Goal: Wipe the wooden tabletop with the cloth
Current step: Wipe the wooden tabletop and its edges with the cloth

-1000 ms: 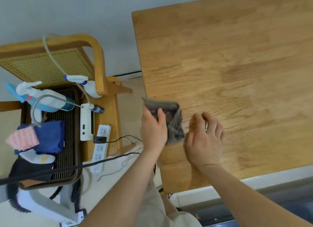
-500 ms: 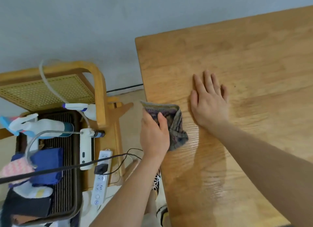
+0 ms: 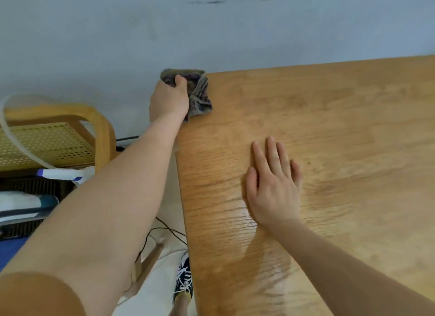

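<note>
Oak-coloured wooden tabletop (image 3: 341, 132): I see dark patterned folded cloth (image 3: 201, 96) at far-left corner, overhanging edge. Left hand (image 3: 168, 99) grasps cloth, thumb curled over it. Right hand (image 3: 273, 186) released, flat on wood, fingers straight. My read: wiping left edge strip. Next move calls for sweep rightward across middle, firm pressure. Count: one cloth, one tabletop, two hands.

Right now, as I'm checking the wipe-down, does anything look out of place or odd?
Nothing damaged or spilled. The cloth, gripped by the left hand, sits at the far left corner of the wooden tabletop, mostly past the edge. A wet sheen shows on the near wood by the flat right hand; dark scuffs mark the wall.
</note>
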`<action>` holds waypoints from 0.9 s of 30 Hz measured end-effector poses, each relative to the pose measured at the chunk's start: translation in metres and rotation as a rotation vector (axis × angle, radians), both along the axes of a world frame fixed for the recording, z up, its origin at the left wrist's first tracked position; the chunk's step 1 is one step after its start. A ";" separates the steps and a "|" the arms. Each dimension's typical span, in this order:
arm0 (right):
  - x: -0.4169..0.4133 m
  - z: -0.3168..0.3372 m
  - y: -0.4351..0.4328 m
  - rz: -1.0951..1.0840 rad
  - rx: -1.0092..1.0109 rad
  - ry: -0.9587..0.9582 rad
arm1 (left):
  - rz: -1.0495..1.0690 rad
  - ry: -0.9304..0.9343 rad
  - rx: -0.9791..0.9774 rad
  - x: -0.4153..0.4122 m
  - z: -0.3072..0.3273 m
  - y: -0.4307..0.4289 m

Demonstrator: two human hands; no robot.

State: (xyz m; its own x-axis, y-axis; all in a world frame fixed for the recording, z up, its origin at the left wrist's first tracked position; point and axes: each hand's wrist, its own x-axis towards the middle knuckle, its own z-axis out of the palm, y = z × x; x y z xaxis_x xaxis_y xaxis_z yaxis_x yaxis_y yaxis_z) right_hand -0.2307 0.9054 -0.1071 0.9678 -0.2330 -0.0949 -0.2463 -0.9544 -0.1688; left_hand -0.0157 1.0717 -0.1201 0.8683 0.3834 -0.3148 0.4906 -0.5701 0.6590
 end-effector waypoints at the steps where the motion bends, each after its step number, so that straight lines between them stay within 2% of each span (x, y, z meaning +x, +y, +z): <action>1: 0.000 0.000 0.000 0.000 -0.002 0.001 | -0.013 -0.011 -0.008 0.009 0.000 0.001; 4: 0.000 0.000 0.001 -0.003 0.000 0.004 | -0.057 0.033 0.014 0.031 0.006 0.002; 6: 0.000 0.001 0.001 -0.001 0.002 0.006 | -0.108 0.071 0.107 0.036 0.012 0.001; 10: -0.001 0.001 0.000 0.014 0.009 0.001 | -0.347 -0.015 0.553 0.028 0.016 -0.026; 11: -0.002 0.001 0.000 0.022 0.007 -0.001 | -0.418 -0.063 0.604 0.022 0.017 -0.040; 14: -0.001 -0.002 -0.002 0.032 0.022 -0.017 | -0.612 -0.210 0.591 -0.009 0.017 -0.089; 16: 0.000 -0.005 -0.003 0.035 0.037 -0.047 | -0.752 -0.219 0.552 -0.037 0.016 -0.114; 18: 0.000 -0.008 -0.004 0.047 0.056 -0.080 | -0.872 -0.146 0.404 -0.059 0.021 -0.130; 19: -0.001 -0.009 -0.005 0.045 0.077 -0.100 | -0.889 -0.125 0.241 -0.065 0.030 -0.134; 21: -0.006 -0.007 -0.010 0.063 0.151 -0.151 | -0.749 -0.179 -0.106 -0.075 0.055 -0.132; 22: -0.009 -0.004 -0.016 0.108 0.214 -0.189 | -0.600 -0.253 -0.170 -0.079 0.065 -0.124; 23: -0.012 0.001 -0.025 0.188 0.294 -0.242 | -0.427 -0.320 -0.137 -0.084 0.068 -0.113; 25: -0.012 0.014 -0.051 0.421 0.411 -0.358 | -0.160 -0.341 0.069 -0.099 0.062 -0.086; 27: 0.007 0.029 -0.078 0.648 0.389 -0.415 | -0.113 -0.278 0.282 -0.117 0.040 -0.071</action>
